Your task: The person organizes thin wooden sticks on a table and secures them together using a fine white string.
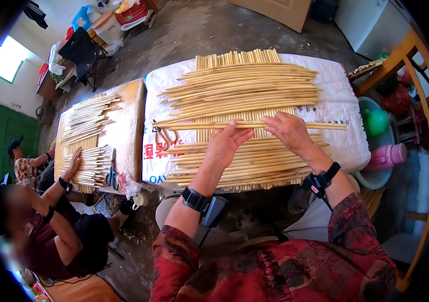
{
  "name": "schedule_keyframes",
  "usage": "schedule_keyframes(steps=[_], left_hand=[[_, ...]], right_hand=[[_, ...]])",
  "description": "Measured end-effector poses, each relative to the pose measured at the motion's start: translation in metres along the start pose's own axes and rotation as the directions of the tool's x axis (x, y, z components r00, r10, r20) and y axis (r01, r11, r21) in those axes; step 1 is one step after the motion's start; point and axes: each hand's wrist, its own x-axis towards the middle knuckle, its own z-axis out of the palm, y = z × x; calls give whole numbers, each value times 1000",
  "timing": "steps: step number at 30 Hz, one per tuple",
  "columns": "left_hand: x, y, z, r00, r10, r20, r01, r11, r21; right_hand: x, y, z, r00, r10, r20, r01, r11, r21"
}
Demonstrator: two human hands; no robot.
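Presently, slender pale-yellow stalks (325, 126) are gripped by fingers of the left hand (228, 145) and the right hand (291, 133), above the white-covered table (345, 146). A green rounded object (375, 123) is seen in the pale-blue basin (375, 178), near a pink jug (386, 156).

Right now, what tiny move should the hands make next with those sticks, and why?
Maybe settle the held sticks flat on the crossing sticks, because the left hand and right hand pinch them along a gap between the far row and near row, so there seems room.
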Motion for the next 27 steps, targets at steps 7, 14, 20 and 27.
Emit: schedule_keyframes(steps=[7,14,20,27], left_hand=[[-1,2,-2,999,-18,-35,21,997,72],[-8,17,-6,983,26,-183,98,765,637],[-16,6,-11,967,182,178,-198,96,975],[-22,-7,-7,834,202,514,-447,-298,843]], right_hand=[[-3,5,8,1000,-9,-5,9,1000,-12],[-3,13,18,999,37,12,-37,999,-12],[-4,18,40,993,28,119,-21,998,-55],[-4,19,59,989,-29,143,34,999,-29]])
